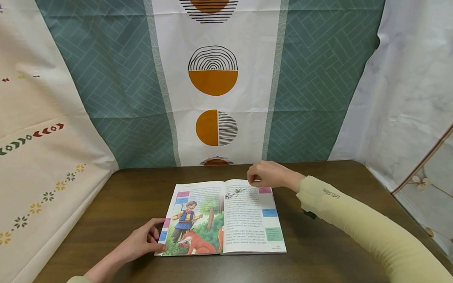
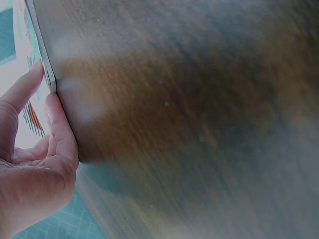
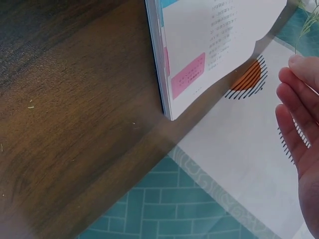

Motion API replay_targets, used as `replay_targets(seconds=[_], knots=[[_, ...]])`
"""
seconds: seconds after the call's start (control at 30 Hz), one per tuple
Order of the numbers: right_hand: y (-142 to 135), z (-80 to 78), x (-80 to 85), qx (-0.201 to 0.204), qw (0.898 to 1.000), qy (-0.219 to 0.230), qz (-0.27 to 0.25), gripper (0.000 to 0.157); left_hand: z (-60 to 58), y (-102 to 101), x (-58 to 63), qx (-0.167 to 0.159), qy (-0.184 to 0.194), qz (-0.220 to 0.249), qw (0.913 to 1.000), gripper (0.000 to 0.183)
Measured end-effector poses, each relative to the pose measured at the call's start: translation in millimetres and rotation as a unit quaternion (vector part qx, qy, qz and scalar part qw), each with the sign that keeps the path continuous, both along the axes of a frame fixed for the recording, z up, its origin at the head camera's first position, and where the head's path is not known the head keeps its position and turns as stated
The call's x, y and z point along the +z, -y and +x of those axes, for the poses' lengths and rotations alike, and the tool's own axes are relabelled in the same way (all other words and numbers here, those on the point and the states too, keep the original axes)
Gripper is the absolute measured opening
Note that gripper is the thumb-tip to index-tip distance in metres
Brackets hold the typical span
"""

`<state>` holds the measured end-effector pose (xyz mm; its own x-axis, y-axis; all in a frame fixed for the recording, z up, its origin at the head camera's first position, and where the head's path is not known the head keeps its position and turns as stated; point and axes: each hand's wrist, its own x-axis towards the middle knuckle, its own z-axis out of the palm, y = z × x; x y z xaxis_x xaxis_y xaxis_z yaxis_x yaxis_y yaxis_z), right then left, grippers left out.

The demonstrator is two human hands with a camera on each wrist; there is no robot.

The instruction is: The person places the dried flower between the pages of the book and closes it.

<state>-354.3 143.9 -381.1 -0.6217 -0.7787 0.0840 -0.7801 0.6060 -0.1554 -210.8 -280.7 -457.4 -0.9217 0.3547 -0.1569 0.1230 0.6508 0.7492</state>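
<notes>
An open picture book lies on the table, with an illustration of a person and a red fox on the left page and text on the right. My left hand holds the book's lower left edge, the thumb over the page and a finger at the edge. Over the upper part of the right page, my right hand pinches the thin stem of a small green plant sprig between thumb and fingertips. The sprig also shows at the top right of the right wrist view, partly cut off.
The brown wooden table surrounds the book. Behind its far edge hangs a green and white patterned cloth. Pale cloths hang at the left and right sides. Small bits of debris lie on the table.
</notes>
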Motion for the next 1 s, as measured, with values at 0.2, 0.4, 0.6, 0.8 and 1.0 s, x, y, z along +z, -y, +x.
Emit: replay_targets(seconds=[0.2, 0.4, 0.6, 0.8, 1.0], knots=[[-1, -0.1, -2.6, 0.000, 1.000, -0.018, 0.002, 0.004, 0.6, 0, -0.8, -0.001, 0.000, 0.000, 1.0000, 0.082], [-3, 4.1, -3.0, -0.003, 1.000, -0.023, -0.003, 0.023, 1.0, 0, -0.8, -0.006, -0.001, 0.007, 1.0000, 0.081], [-8, 9.5, -2.0, -0.019, 1.000, -0.013, -0.006, 0.047, 0.4, 0, -1.2, -0.003, 0.002, 0.006, 1.0000, 0.081], [-12, 12.5, -1.8, -0.027, 1.000, -0.012, -0.003, 0.055, 0.5, 0, -1.5, 0.001, 0.004, 0.006, 1.0000, 0.082], [-17, 16.3, -1.5, -0.025, 0.999, -0.022, -0.013, 0.056, 1.1, 0, 0.1, 0.003, 0.006, -0.001, 1.0000, 0.083]])
